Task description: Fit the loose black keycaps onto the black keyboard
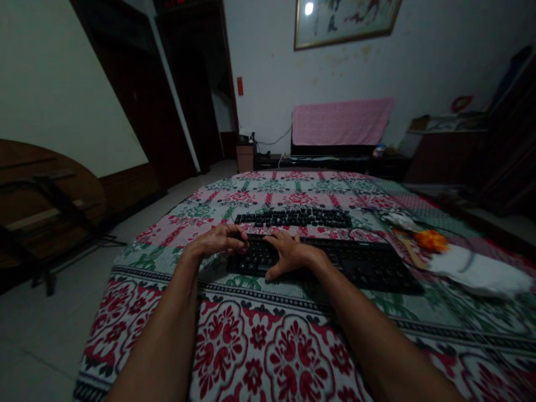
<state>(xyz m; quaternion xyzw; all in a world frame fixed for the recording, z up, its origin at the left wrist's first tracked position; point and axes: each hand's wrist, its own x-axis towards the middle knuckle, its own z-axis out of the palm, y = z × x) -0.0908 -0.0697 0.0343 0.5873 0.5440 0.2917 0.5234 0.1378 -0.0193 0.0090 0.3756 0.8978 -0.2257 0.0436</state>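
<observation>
A black computer keyboard [368, 265] lies across the cloth-covered table before me. My right hand [288, 254] spans its left half, thumb at the near edge and fingers spread to the far edge, gripping it against the table. Above the keyboard's left end is my left hand [221, 240], thumb and fingers pinched together. A thin dark line shows by its fingertips, but what they hold is too small to make out. Behind the keyboard, several loose black keycaps [293, 216] are laid out in rows on the cloth.
Right of the keyboard lie a white bag or cloth [477, 268], an orange fluffy thing [432, 240] and a small white bundle [401, 221]. A patterned red, green and white tablecloth [251, 335] covers the table. A folded round tabletop [46, 190] leans at the left.
</observation>
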